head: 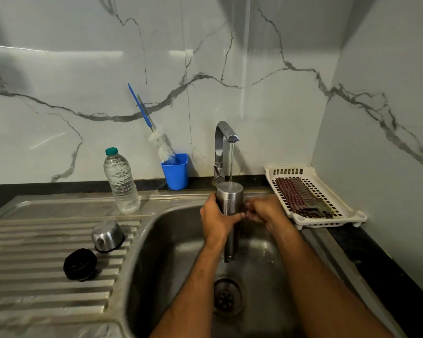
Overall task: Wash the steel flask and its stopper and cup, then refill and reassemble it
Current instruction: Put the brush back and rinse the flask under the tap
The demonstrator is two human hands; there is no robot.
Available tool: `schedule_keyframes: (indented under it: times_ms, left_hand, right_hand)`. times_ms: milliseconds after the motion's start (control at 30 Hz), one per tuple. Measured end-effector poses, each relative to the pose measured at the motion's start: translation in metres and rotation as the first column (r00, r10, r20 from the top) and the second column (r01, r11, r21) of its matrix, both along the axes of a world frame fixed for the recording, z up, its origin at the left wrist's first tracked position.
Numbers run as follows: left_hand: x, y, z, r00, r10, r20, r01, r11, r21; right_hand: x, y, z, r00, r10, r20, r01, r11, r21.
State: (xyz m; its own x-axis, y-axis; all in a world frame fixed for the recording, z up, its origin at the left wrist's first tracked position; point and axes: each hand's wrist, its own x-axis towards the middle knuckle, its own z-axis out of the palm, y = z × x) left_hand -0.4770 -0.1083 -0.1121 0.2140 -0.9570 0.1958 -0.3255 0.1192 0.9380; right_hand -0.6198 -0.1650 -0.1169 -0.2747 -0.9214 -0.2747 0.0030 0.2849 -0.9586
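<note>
The steel flask (230, 198) is held over the sink basin, upside down: its flat base is up under the tap's running water and its threaded neck points down. My left hand (215, 220) is wrapped around its middle from the left. My right hand (264, 211) has curled fingers pressed on the flask's right side, meeting my left thumb. The steel cup (107, 235) stands mouth down on the ribbed drainboard. The black stopper (80, 264) lies in front of the cup, to its left.
The tap (221, 142) runs a thin stream into the sink (161, 252). A capped plastic water bottle (121, 184) and a blue holder (176, 172) with a bottle brush (161, 145) stand behind the drainboard. At the right, a white tray (347, 208) holds a checked cloth (300, 196).
</note>
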Motion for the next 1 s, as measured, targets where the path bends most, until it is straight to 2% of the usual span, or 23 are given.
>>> schedule_keyframes:
  times_ms: [67, 200, 400, 567, 900, 1000]
  left_hand:
    - [-0.001, -0.001, -0.001, 1.000, -0.014, 0.011, 0.014, 1.000, 0.018]
    - [-0.002, -0.005, -0.007, 0.998, -0.015, 0.060, 0.012, 0.999, 0.042]
    - [0.000, -0.011, -0.014, 0.997, -0.001, 0.071, -0.002, 0.999, 0.044]
    - [0.000, -0.015, -0.017, 0.997, 0.006, 0.072, -0.010, 0.999, 0.047]
    - [0.002, -0.016, -0.018, 0.999, 0.013, 0.049, -0.016, 0.998, 0.065]
    - [0.002, -0.014, -0.017, 0.999, 0.008, 0.044, -0.011, 0.997, 0.074]
  right_hand:
    - [0.002, -0.011, 0.012, 1.000, 0.004, 0.022, -0.001, 0.991, -0.135]
    - [0.013, -0.038, 0.033, 0.990, 0.115, -0.081, -0.135, 0.937, -0.322]
    - [0.037, -0.064, 0.061, 0.960, 0.220, -0.171, -0.272, 0.871, -0.410]
    - [0.042, -0.070, 0.066, 0.905, 0.356, -0.233, -0.421, 0.830, -0.366]
    - [0.044, -0.076, 0.060, 0.975, 0.183, -0.126, -0.219, 0.896, -0.387]
    - [0.043, -0.073, 0.062, 0.977, 0.179, -0.120, -0.211, 0.904, -0.371]
